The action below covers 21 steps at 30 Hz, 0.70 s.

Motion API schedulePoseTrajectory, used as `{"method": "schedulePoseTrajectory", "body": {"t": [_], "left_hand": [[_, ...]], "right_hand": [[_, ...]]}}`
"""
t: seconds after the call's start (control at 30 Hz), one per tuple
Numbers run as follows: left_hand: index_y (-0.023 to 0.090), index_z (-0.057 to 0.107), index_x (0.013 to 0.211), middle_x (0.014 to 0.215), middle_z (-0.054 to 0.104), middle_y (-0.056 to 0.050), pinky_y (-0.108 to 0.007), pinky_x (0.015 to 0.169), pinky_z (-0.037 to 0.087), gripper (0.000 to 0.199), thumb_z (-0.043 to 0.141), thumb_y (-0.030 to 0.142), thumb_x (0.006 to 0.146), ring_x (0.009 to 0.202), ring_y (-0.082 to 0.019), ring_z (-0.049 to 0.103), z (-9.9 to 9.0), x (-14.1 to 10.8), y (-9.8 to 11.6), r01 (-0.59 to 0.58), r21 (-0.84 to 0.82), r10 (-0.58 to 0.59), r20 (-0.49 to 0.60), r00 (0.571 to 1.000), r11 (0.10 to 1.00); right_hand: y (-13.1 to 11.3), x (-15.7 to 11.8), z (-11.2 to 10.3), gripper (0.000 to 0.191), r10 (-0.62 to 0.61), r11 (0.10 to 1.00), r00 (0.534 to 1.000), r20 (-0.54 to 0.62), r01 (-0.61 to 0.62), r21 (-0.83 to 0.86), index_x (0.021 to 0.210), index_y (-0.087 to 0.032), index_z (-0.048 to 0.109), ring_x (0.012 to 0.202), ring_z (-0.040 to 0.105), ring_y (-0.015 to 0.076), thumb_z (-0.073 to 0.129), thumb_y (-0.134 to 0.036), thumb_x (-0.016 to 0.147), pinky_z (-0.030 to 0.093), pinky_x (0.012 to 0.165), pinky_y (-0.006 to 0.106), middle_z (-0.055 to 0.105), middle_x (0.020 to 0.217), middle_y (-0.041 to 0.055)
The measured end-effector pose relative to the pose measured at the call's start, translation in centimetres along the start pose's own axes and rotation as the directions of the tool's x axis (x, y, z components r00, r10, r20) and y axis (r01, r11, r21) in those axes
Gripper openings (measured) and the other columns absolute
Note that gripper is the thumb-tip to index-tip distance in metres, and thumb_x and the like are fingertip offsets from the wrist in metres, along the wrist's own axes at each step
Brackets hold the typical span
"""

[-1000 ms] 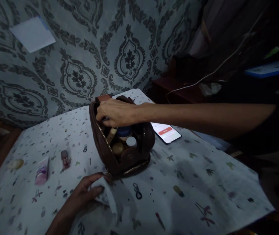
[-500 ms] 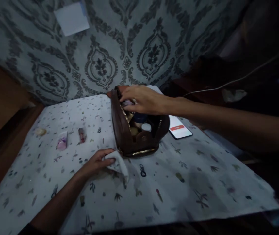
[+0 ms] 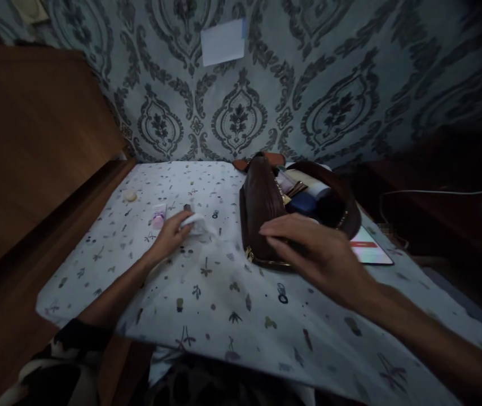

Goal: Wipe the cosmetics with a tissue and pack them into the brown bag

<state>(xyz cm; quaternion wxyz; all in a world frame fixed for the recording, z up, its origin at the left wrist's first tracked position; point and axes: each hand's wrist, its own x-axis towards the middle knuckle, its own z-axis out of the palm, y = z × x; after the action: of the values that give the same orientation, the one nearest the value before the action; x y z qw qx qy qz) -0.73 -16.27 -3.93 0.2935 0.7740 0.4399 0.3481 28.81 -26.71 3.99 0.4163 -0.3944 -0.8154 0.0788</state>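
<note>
My left hand (image 3: 169, 235) pinches a crumpled white cloth (image 3: 198, 225) just above the table, near a small reddish-brown lip-gloss-like tube (image 3: 187, 207). A lilac-and-white squeeze tube (image 3: 158, 215) lies left of it. My right hand (image 3: 312, 248) is in front of a brown leather bag (image 3: 260, 197), partly covering its near side; its fingers reach out leftward with the thumb apart and nothing visible in them. The bag stands unzipped. Inside are a blue-lidded item (image 3: 303, 202), a pale cylinder (image 3: 309, 183) and other small items, some hidden.
A lit phone (image 3: 372, 248) lies right of the bag. A small yellowish round item (image 3: 130, 195) is at the far left of the printed tablecloth (image 3: 211, 316). Patterned wallpaper backs the table, with a wooden panel (image 3: 33, 141) at left and a white cable (image 3: 444, 192) at right.
My right hand has come out of the bag and moved down in front of it. My left hand has carried the cloth left, close to the small reddish tube. The view has swung left.
</note>
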Motion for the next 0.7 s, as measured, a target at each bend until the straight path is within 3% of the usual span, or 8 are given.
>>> {"method": "schedulePoseTrajectory", "body": {"t": [0.07, 0.13, 0.27, 0.4, 0.47, 0.53, 0.7], "left_hand": [[0.014, 0.063, 0.116, 0.118, 0.068, -0.011, -0.037, 0.097, 0.047, 0.036, 0.049, 0.033, 0.088, 0.107, -0.026, 0.061, -1.1, 1.1, -1.5, 0.015, 0.098, 0.001, -0.158, 0.987, 0.995], [0.013, 0.060, 0.121, 0.122, 0.066, -0.012, -0.039, 0.100, 0.046, 0.040, 0.045, 0.031, 0.090, 0.112, -0.026, 0.060, -1.5, 2.4, -2.8, 0.045, 0.171, -0.004, -0.235, 0.972, 0.984], [0.011, 0.057, 0.127, 0.130, 0.061, -0.015, -0.043, 0.109, 0.040, 0.043, 0.045, 0.029, 0.089, 0.123, -0.026, 0.055, 0.2, 4.0, -4.5, 0.035, 0.234, 0.007, -0.175, 0.985, 0.972], [0.010, 0.057, 0.125, 0.142, 0.050, -0.021, -0.052, 0.115, 0.030, 0.044, 0.053, 0.029, 0.086, 0.136, -0.033, 0.041, 2.9, 3.5, -5.4, -0.024, 0.261, 0.047, -0.082, 0.996, 0.965], [0.010, 0.056, 0.127, 0.146, 0.044, -0.022, -0.056, 0.116, 0.028, 0.045, 0.050, 0.031, 0.088, 0.141, -0.035, 0.035, 3.4, 3.2, -5.9, -0.040, 0.329, 0.069, -0.078, 0.995, 0.944], [0.011, 0.053, 0.132, 0.145, 0.043, -0.022, -0.057, 0.114, 0.030, 0.049, 0.049, 0.032, 0.088, 0.141, -0.037, 0.033, 3.5, 3.2, -6.3, -0.035, 0.406, 0.075, -0.084, 0.994, 0.913], [0.011, 0.049, 0.137, 0.126, 0.049, -0.019, -0.054, 0.106, 0.040, 0.057, 0.049, 0.034, 0.085, 0.123, -0.035, 0.047, 2.9, 3.7, -6.3, -0.033, 0.452, 0.084, -0.094, 0.992, 0.891]], "right_hand": [[-0.8, -0.5, 2.4, 0.018, 0.046, 0.993, 0.998, 0.039, -0.050, 0.107, 0.098, -0.025, 0.072, 0.087, 0.071, 0.0212, 0.056, -0.020, 0.091, 0.058, 0.074, 0.033, 0.075, 0.090, 0.0074], [-1.1, -0.6, 4.8, 0.017, 0.122, 0.971, 0.989, 0.079, -0.136, 0.199, 0.093, -0.022, 0.073, 0.083, 0.070, 0.0200, 0.056, -0.021, 0.090, 0.056, 0.072, 0.031, 0.075, 0.088, 0.0071], [-1.1, 0.0, 9.8, 0.016, 0.397, 0.795, 0.890, 0.224, -0.456, 0.401, 0.089, -0.018, 0.074, 0.080, 0.070, 0.0175, 0.059, -0.024, 0.085, 0.052, 0.065, 0.025, 0.076, 0.087, 0.0057], [-0.5, 0.2, 14.1, 0.013, 0.517, 0.533, 0.791, 0.329, -0.597, 0.599, 0.081, -0.015, 0.073, 0.072, 0.065, 0.0145, 0.062, -0.022, 0.080, 0.049, 0.062, 0.023, 0.073, 0.078, 0.0040], [-0.2, -0.1, 15.5, 0.013, 0.547, 0.452, 0.766, 0.338, -0.610, 0.651, 0.081, -0.015, 0.073, 0.068, 0.063, 0.0131, 0.062, -0.022, 0.079, 0.048, 0.060, 0.022, 0.072, 0.076, 0.0028], [0.0, -0.7, 16.3, 0.012, 0.574, 0.452, 0.763, 0.298, -0.599, 0.661, 0.082, -0.015, 0.073, 0.068, 0.062, 0.0130, 0.062, -0.020, 0.079, 0.047, 0.060, 0.021, 0.071, 0.075, 0.0023], [-0.3, -1.7, 16.2, 0.016, 0.535, 0.598, 0.808, 0.247, -0.568, 0.565, 0.087, -0.015, 0.075, 0.068, 0.061, 0.0122, 0.061, -0.015, 0.080, 0.046, 0.064, 0.022, 0.070, 0.076, 0.0008]]}}
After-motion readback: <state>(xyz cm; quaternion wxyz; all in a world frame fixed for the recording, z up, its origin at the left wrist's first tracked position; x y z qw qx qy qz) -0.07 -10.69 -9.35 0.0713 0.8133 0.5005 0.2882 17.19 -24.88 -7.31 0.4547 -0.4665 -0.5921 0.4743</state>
